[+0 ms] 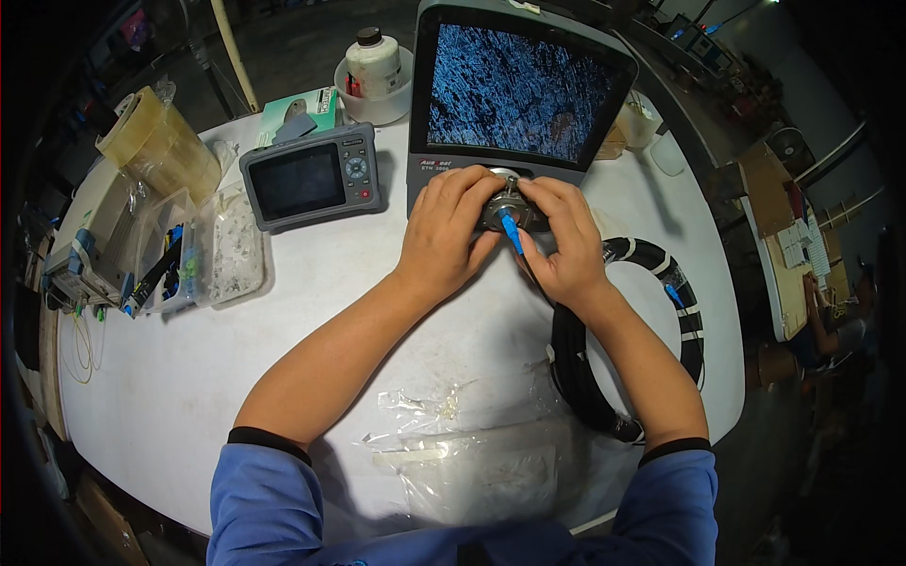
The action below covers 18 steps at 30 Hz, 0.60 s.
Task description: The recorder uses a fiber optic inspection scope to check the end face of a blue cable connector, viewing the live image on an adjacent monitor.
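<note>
In front of a grey desktop inspection device with a screen (519, 90), both of my hands close around a round metal fixture (507, 205). A blue fiber-optic connector (511, 229) sits in it, its black cable trailing toward me. My left hand (444, 226) grips the fixture from the left, fingertips at its top and thumb low. My right hand (569, 247) holds its other side, the thumb beside the blue connector. Speckled blue and black texture fills the screen. To the right, partly under my right forearm, lies a coiled black cable (694, 321) with white ties and another blue connector (673, 294).
A grey handheld tester (302, 179) stands at the left. Beyond it are a white bottle (375, 66) in a tub and a green box (297, 113). Farther left are tape rolls (156, 141) and clear plastic boxes (236, 250). Clear plastic bags (481, 467) lie near me.
</note>
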{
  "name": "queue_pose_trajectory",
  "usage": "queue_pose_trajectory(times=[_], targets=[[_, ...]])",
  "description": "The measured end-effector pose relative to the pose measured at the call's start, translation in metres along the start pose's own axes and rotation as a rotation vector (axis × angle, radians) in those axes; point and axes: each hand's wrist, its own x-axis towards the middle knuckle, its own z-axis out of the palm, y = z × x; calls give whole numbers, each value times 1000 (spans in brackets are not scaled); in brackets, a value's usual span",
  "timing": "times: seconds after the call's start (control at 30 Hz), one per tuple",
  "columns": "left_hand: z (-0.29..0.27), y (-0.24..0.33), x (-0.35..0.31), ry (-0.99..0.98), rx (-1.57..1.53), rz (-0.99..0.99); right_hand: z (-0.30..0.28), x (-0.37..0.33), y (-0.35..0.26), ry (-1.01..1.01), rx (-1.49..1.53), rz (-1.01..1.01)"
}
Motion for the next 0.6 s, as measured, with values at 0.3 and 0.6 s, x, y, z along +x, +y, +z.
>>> queue_pose_trajectory(times=[0.3,0.6], targets=[[-1,-1,0,-8,-3,3,1,0,1,6,7,3],[-2,-1,1,-4,-30,9,1,0,0,7,8,26]])
